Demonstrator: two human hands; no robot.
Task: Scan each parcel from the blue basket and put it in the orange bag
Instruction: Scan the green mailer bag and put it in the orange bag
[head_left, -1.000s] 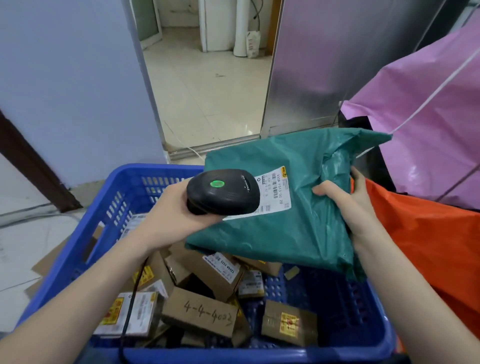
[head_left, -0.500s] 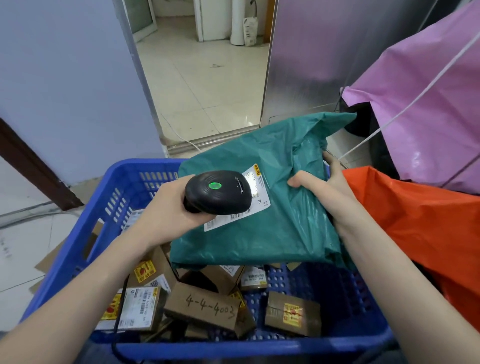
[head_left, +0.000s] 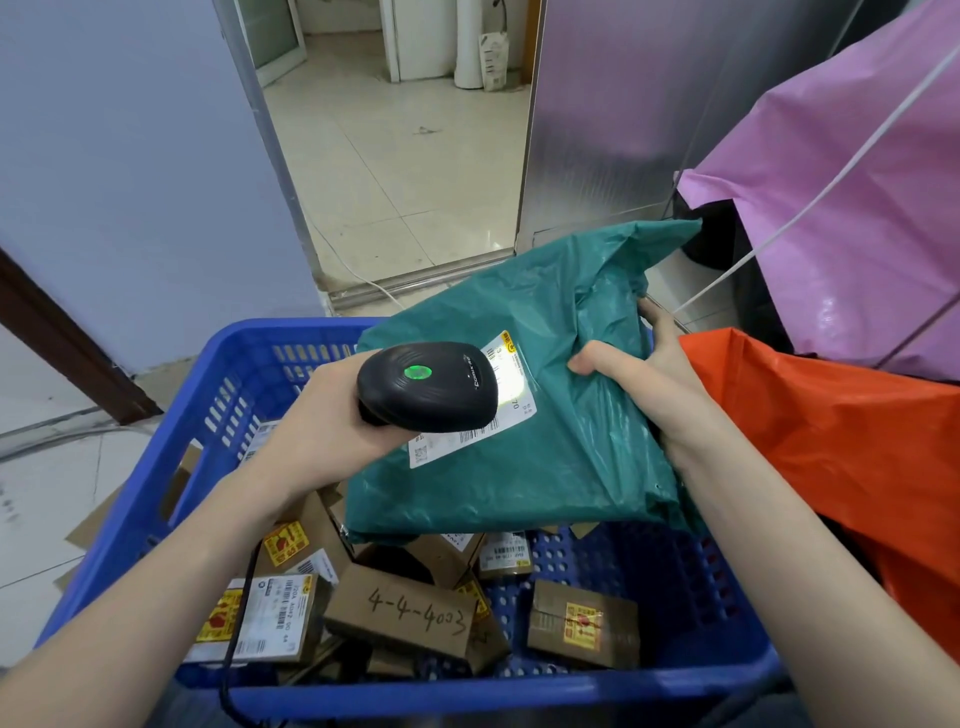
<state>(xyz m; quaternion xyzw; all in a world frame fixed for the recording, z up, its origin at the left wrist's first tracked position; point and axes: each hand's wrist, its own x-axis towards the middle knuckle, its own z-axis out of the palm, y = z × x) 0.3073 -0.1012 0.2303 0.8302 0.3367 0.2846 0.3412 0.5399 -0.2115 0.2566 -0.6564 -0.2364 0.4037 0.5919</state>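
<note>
My left hand (head_left: 332, 415) grips a black barcode scanner (head_left: 428, 387) whose green light is on. It points at the white label (head_left: 467, 426) of a green plastic parcel (head_left: 524, 405), and a bright patch of scanner light falls on the label. My right hand (head_left: 649, 384) holds the parcel's right edge above the blue basket (head_left: 171, 467). Several small cardboard boxes (head_left: 400, 608) lie in the basket. The orange bag (head_left: 841, 447) sits just right of my right arm.
A pink bag (head_left: 857, 208) with a white cord hangs above the orange bag at the upper right. Behind the basket a doorway opens onto a tiled floor (head_left: 405, 156). The scanner's black cable (head_left: 234, 649) drops over the basket's near rim.
The green parcel shifted left and lower over the basket, away from the orange bag. The scanner's beam now lights up the label.
</note>
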